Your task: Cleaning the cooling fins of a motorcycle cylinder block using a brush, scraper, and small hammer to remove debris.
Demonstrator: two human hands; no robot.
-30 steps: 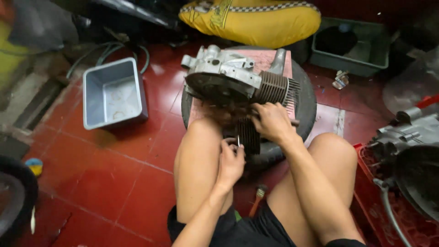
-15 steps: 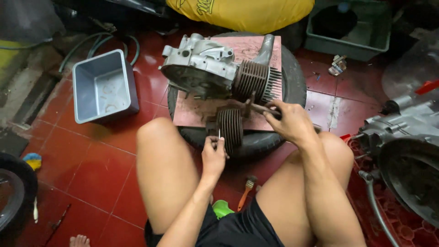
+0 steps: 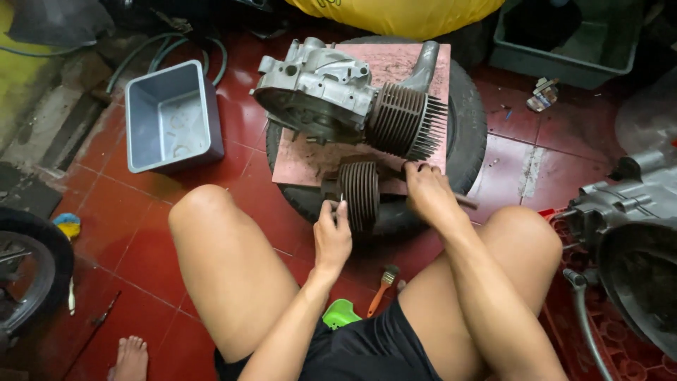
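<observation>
Both forearms come up from the bottom edge between the bare knees, running roughly side by side. The left hand [image 3: 331, 236] is closed into a loose fist, thumb and fingertips pinched together at the top, knuckles facing up, wrist pretty much straight. The right hand [image 3: 425, 194] sits a bit ahead of it and off to the right, palm down, fingers curled under and gripping, wrist bent slightly inward. The two hands are near each other but not touching, both bare, no gloves.

Grey tub [image 3: 173, 116], brush [image 3: 381, 289], hose [image 3: 176, 44].
</observation>
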